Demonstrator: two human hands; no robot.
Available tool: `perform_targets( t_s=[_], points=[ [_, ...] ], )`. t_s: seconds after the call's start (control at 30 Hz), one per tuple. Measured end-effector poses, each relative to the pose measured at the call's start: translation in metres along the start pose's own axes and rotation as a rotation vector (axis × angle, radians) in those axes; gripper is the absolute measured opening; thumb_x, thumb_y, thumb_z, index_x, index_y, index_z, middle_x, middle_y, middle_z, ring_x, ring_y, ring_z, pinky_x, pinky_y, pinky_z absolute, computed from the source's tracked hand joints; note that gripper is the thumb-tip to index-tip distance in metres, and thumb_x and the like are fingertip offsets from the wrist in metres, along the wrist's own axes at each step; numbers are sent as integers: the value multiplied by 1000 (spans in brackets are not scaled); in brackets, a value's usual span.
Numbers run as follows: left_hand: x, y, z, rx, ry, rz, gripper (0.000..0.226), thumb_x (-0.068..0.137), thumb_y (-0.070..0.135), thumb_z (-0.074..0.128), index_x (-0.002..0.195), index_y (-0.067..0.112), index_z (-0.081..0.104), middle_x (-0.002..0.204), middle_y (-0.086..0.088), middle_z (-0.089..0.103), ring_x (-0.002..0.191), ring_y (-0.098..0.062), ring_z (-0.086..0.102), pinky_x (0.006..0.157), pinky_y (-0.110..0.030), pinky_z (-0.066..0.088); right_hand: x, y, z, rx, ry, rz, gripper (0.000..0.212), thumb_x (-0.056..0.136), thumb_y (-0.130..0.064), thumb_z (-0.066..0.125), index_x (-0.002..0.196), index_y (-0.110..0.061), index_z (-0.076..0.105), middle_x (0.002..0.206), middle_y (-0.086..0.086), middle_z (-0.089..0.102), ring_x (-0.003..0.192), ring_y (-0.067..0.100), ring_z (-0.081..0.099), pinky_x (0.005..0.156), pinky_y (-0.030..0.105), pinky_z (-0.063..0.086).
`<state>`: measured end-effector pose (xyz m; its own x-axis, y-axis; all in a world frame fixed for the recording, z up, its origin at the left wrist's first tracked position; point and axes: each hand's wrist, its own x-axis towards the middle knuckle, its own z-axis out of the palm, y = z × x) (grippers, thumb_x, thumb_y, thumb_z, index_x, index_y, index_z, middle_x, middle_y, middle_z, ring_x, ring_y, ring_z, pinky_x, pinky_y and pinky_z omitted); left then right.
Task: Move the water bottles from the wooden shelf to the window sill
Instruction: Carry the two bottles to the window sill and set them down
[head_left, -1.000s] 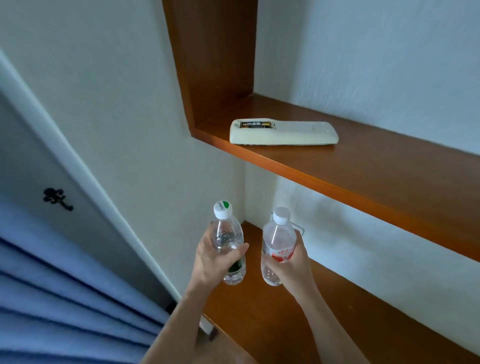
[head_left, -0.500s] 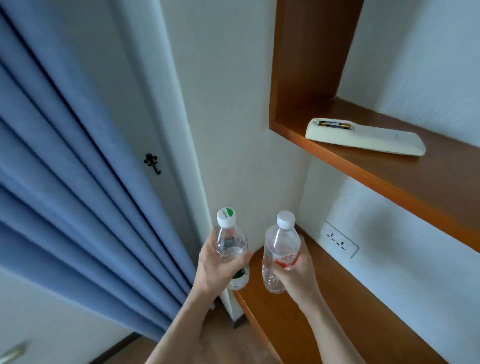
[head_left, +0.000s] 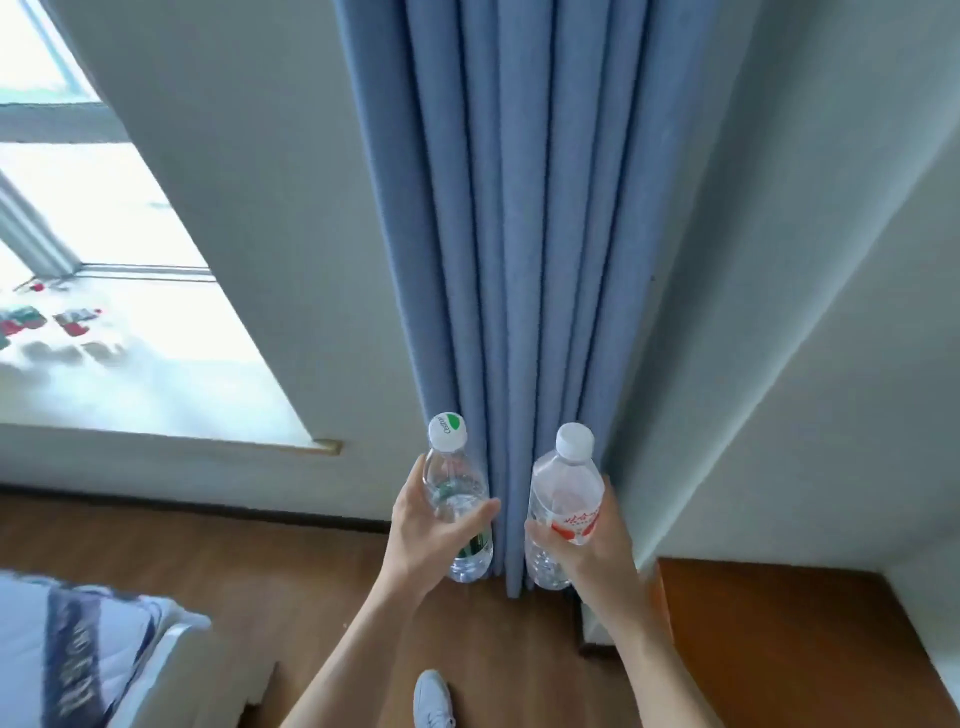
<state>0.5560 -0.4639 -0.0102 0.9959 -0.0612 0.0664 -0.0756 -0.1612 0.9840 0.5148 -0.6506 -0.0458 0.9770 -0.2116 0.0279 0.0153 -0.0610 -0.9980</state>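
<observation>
My left hand grips a clear water bottle with a green label and a white-and-green cap, held upright in the air. My right hand grips a second clear bottle with a red label and a white cap, also upright, right beside the first. Both bottles hang in front of the blue curtain. The white window sill lies to the left, bright with daylight. Only a corner of the wooden shelf shows at the lower right.
A blue curtain hangs straight ahead between two white wall sections. Some small red and green items sit on the far left of the sill. A bed with a patterned cover is at the lower left. My shoe stands on the wood floor.
The view has swung left from the wooden shelf to the curtain and window. Both hands still hold their bottles, carried away from the shelf; the upper shelf and remote are out of view.
</observation>
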Motion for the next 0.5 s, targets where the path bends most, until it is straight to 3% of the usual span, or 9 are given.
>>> perform_targets(
  t_s=[0.13,0.27,0.5],
  points=[
    [0,-12,-61,16,199,-53,45,67,20,90,100,25,60,87,0,71,81,-15,71,70,-21,55,20,-6,62,-54,-141,-30,60,73,-9,87,121,-27,57,109,-8,69,103,7,67,86,19,53],
    [5,-20,-115,54,342,-79,45,67,18,89,99,24,58,88,5,69,77,0,68,64,-11,51,37,-11,129,-59,-261,-42,59,71,-18,87,121,-27,56,105,-13,69,101,7,67,83,18,53],
    [37,-49,-228,90,461,-67,47,66,24,90,99,31,56,91,10,68,83,-4,69,69,-15,54,80,-19,260,-102,-389,-59,66,66,-31,85,124,-27,52,108,-10,66,101,7,66,83,19,54]
  ],
)
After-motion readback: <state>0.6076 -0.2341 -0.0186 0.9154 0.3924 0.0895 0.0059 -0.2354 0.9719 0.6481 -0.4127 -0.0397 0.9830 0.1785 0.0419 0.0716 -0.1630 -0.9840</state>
